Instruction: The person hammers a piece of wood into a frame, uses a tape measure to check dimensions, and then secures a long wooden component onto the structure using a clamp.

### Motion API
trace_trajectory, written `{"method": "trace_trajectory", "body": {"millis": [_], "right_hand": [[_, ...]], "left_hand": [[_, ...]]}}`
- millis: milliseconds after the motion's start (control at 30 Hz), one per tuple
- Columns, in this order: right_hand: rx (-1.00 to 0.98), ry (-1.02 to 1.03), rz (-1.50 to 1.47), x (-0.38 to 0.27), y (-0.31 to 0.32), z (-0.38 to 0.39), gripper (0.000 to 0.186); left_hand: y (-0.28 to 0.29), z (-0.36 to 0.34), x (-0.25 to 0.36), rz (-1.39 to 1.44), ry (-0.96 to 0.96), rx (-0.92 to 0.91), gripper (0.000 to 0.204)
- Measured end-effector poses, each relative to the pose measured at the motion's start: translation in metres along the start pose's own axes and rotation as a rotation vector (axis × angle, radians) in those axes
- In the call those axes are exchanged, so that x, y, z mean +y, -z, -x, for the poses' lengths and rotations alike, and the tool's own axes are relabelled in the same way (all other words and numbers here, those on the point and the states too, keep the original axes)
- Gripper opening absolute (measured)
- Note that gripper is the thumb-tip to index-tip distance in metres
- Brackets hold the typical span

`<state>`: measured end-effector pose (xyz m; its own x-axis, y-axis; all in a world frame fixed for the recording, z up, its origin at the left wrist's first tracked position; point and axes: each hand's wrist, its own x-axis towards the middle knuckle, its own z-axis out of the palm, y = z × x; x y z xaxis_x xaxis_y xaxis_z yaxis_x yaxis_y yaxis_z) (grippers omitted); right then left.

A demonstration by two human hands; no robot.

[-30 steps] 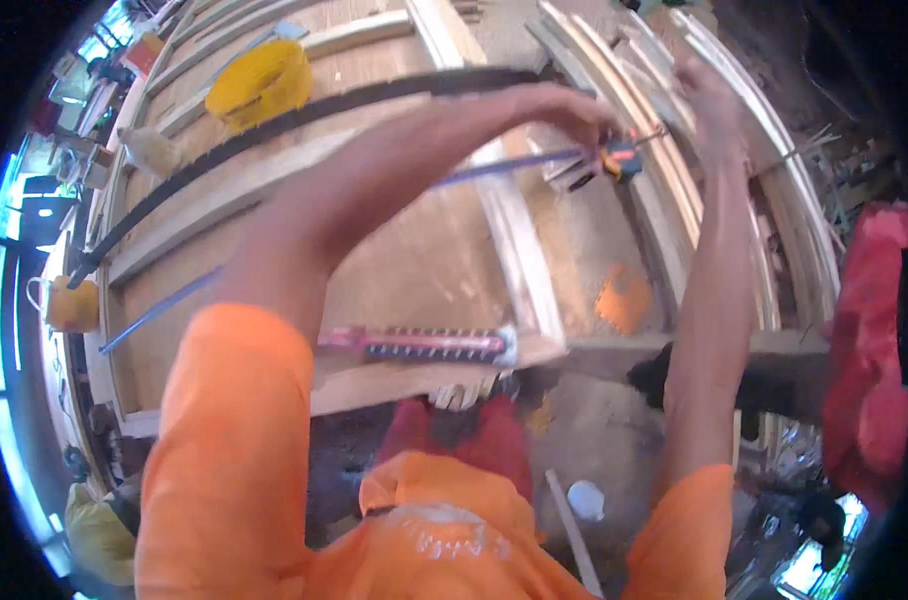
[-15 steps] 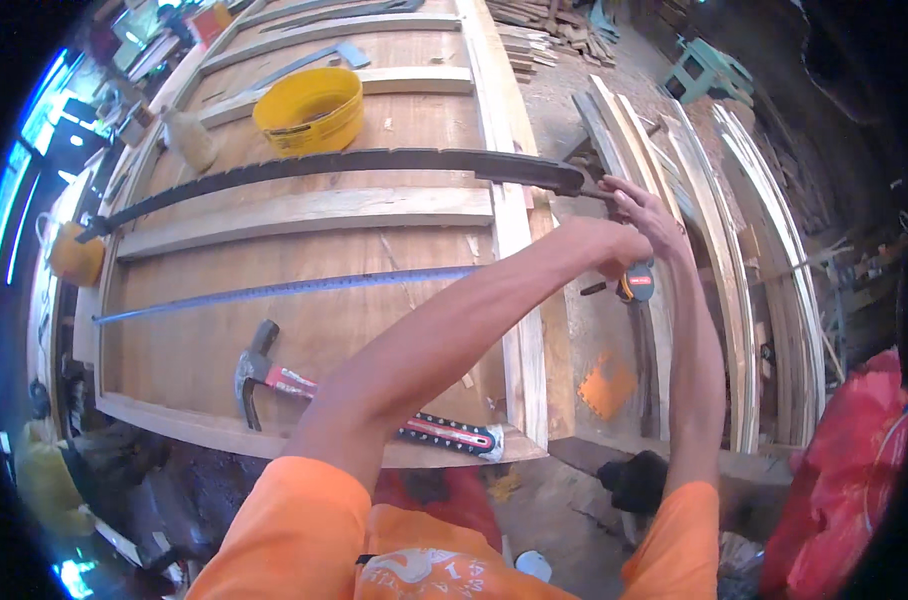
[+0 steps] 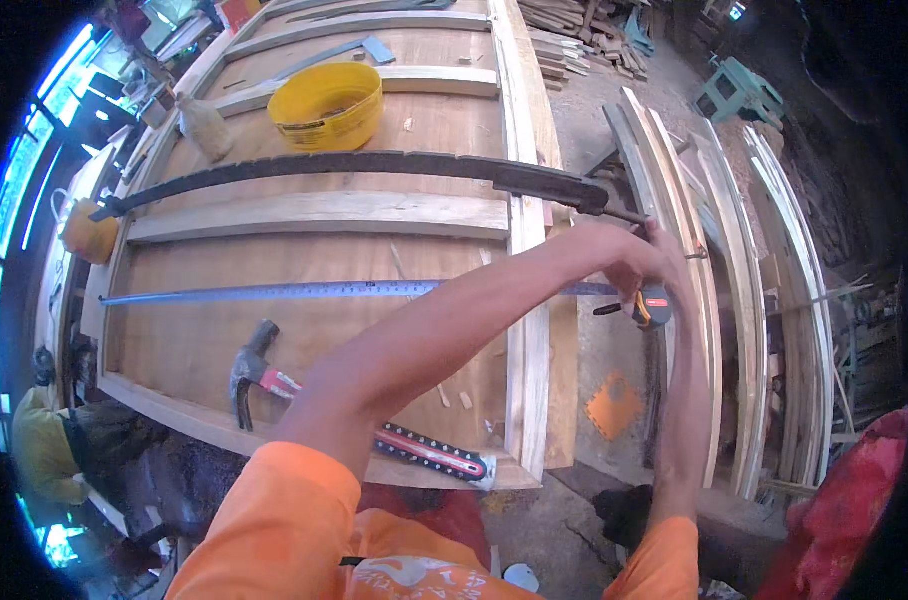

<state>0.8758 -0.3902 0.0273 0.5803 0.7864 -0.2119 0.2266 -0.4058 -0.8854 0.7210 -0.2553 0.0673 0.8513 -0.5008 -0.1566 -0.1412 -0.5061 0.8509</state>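
Note:
A long bar clamp (image 3: 374, 163) spans the wooden frame (image 3: 334, 213) from side to side, its screw end sticking out past the right edge. My right hand (image 3: 668, 245) is closed at that screw's handle, partly hidden behind my left wrist. Reaching across from the left, my left hand (image 3: 629, 268) grips a tape measure (image 3: 653, 308) with a dark, orange-trimmed case. Its blade (image 3: 314, 291) runs out leftward across the panel to the frame's left edge, passing under my left forearm. A claw hammer (image 3: 434, 450) with a studded grip lies near the front edge, partly covered by my left arm.
A yellow tub (image 3: 326, 108) stands on the panel beyond the clamp, with a square (image 3: 376, 50) farther back. A cloudy bottle (image 3: 204, 127) is at the left. Long boards (image 3: 739, 310) lean at the right, near a green stool (image 3: 739, 92) and red sacking (image 3: 854, 500).
Both hands have come slightly nearer, and the right hand has turned at the clamp's handle. The tape case has moved lower with the left hand. The view has shifted a little.

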Motion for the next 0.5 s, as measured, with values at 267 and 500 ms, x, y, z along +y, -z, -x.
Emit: {"method": "trace_trajectory", "body": {"millis": [267, 500], "right_hand": [[-0.032, -0.300, 0.275, -0.080, 0.018, 0.006, 0.065], [-0.318, -0.084, 0.113, -0.114, 0.030, 0.056, 0.084]], "left_hand": [[0.006, 0.001, 0.020, 0.107, 0.187, 0.006, 0.031], [-0.006, 0.016, 0.026, -0.327, -0.024, 0.153, 0.053]]}}
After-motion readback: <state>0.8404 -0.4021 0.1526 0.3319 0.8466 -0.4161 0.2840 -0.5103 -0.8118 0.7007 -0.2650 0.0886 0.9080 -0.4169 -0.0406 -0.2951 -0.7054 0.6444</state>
